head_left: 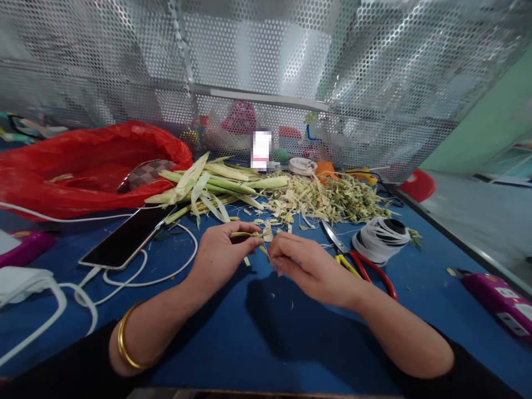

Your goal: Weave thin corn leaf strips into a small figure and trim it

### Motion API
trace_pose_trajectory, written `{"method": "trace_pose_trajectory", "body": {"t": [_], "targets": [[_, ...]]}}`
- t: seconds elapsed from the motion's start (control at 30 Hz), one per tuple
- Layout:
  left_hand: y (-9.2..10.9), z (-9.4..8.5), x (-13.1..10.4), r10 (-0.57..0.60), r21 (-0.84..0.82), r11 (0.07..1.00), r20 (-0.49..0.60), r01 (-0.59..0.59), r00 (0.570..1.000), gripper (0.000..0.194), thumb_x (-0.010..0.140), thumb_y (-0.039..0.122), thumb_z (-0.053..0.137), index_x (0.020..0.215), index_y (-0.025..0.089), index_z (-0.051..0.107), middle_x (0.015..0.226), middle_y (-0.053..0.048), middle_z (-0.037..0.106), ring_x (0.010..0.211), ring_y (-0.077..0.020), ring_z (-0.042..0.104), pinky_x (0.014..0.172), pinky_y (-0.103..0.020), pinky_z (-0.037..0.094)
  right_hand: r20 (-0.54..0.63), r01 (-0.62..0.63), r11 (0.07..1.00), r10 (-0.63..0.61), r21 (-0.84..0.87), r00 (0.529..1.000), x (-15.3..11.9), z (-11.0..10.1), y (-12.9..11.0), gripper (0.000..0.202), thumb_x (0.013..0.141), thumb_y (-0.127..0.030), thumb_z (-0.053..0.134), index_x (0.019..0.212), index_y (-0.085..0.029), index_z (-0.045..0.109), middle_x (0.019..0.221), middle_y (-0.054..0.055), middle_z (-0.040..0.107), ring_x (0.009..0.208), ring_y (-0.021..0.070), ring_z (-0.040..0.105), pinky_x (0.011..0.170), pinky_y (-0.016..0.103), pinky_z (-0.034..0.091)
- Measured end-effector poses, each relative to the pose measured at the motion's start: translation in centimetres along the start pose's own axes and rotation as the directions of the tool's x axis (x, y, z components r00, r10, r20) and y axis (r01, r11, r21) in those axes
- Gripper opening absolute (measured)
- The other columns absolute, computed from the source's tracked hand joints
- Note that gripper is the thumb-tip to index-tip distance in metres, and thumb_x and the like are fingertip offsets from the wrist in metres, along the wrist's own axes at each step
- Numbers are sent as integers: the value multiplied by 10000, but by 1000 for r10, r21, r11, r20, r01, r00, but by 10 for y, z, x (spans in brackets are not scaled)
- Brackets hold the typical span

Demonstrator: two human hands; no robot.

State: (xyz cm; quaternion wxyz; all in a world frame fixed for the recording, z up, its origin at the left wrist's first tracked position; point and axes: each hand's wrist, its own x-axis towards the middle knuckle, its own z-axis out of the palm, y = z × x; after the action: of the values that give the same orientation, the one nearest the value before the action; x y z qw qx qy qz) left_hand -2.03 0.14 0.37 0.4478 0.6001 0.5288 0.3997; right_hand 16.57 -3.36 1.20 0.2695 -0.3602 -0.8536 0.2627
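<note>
Both forearms are bare, with black sleeves pushed up toward the elbows. The left hand (pixel 220 252) has a pair of slim gold bangles (pixel 124 343) above its wrist; the right hand (pixel 310 269) wears nothing.

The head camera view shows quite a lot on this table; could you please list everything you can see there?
Husk strip: one, pale yellow-green, pinched between both hands.
Long husks: a bundle, green and cream, behind the hands.
Husk scraps: a heap, straw-coloured, right of the bundle.
Scissors: one pair, red and yellow handles, right of the hands.
Tape roll: one, white, beside the scissors.
Phone: one, black, left of the hands.
Cable: white, looping by the phone.
Plastic bag: one, red, far left.
Table: blue surface.
Mesh screen: silver, behind.
Bangle: gold, left wrist.
Left hand; right hand: holding the strip.
</note>
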Motion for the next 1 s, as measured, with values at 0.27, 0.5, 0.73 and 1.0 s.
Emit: {"method": "trace_pose_trajectory", "body": {"t": [0.27,0.5,0.73,1.0], "targets": [[-7,3,-5,63,114,990,188,-86,980,145,707,310,692,735,170,668,652,-17,702,663,-183,665,577,-224,460,-124,-164,858,254,487,959,4,4,0,165,908,-247,466,807,-190,583,629,-4,604,587,133,572,653,294,445],[-8,4,-7,122,130,979,257,-159,959,133,708,302,698,745,179,663,718,1,693,680,-161,646,633,-231,472,-72,-206,416,561,886,825,8,6,13,143,766,-289,651,711,-159,625,829,39,713,490,67,525,541,235,427],[-1,6,-10,88,29,995,236,-98,968,164,696,311,709,793,181,733,807,-30,732,709,-176,653,655,-253,502,138,-287,115,672,951,728,8,7,25,140,722,-236,685,638,-126,663,609,3,642,398,30,394,424,184,364],[-1,5,-5,-75,-198,974,185,112,980,215,617,304,790,755,154,722,602,2,663,537,-113,564,577,-231,468,68,-293,304,582,906,811,9,19,22,364,648,-121,669,1004,-196,677,972,17,684,512,47,522,532,213,438]]}}
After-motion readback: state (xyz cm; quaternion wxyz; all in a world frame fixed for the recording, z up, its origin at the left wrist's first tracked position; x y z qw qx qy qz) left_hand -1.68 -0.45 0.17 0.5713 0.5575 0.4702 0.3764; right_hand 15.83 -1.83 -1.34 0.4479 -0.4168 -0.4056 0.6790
